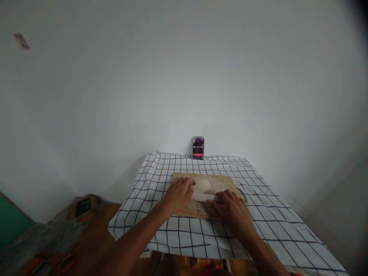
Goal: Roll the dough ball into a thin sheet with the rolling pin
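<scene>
A pale rolling pin [201, 197] lies across the wooden board [198, 213], at the near edge of a flattened piece of white dough [203, 186]. My left hand [178, 193] covers the pin's left end, its fingers reaching past it beside the dough. Over the right end rests my right hand [231, 207], fingers bent across the pin and thumb toward the middle. Both ends of the pin are hidden under my hands. Flour dusts the board around the dough. A small dark spot shows near my left fingertips; what it is I cannot tell.
Beneath the board is a table with a white, black-checked cloth [270, 214]. A blurred dark upright object [198, 148] stands at the back against the white wall [184, 76]. On the floor at left sits a brownish box-like thing [82, 208]. A loop [243, 194] juts from the board's right side.
</scene>
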Tool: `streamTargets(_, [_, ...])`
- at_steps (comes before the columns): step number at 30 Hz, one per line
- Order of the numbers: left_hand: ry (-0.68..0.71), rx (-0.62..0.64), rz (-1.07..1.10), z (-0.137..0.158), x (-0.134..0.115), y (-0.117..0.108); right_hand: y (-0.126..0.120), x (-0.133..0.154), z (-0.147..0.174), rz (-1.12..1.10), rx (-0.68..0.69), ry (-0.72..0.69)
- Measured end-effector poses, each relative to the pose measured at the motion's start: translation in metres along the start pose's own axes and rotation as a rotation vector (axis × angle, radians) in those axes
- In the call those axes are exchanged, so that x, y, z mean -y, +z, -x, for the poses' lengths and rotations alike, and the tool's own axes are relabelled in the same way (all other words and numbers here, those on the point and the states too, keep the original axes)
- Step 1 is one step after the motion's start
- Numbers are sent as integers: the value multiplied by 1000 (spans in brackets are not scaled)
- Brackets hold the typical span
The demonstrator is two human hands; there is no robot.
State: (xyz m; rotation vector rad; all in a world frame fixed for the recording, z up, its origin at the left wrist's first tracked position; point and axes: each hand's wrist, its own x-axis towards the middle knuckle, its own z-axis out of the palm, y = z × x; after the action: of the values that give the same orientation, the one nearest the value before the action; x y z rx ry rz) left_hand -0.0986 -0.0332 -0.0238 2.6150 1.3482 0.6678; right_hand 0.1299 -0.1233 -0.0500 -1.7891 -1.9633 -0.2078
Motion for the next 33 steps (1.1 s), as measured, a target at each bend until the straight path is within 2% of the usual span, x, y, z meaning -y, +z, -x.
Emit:
streamTargets(3, [28, -38, 11, -17, 1, 0, -16, -13, -30, -49, 118, -4])
streamTargets(7, [65, -36, -80, -30, 14, 16, -30, -19, -67, 16, 261, -40])
streamTargets(13, [-32, -70, -133, -33, 21, 33, -15, -30, -100, 79, 338, -120])
streamTargets(16, [-40, -100, -148, -32, 12, 29, 1, -40, -95, 50, 339, -121])
streamTargets(20, [-9, -149, -203, -28, 0, 23, 12, -46, -74, -20, 216, -128])
streamTargets(25, [-9, -107, -203, -26, 0, 25, 8, -39, -67, -62, 201, -75])
streamTargets(27, [9, -136, -218, -24, 2, 28, 6, -36, -65, -40, 167, -35])
streamTargets(29, [35, -185, -239, -22, 4, 30, 5, -35, -61, -33, 130, -59])
streamTargets(31, [56, -204, -254, -22, 5, 30, 5, -34, -59, -38, 142, -106])
streamTargets(33, [90, -226, -267, -25, 6, 30, 5, -33, -59, -33, 160, -78])
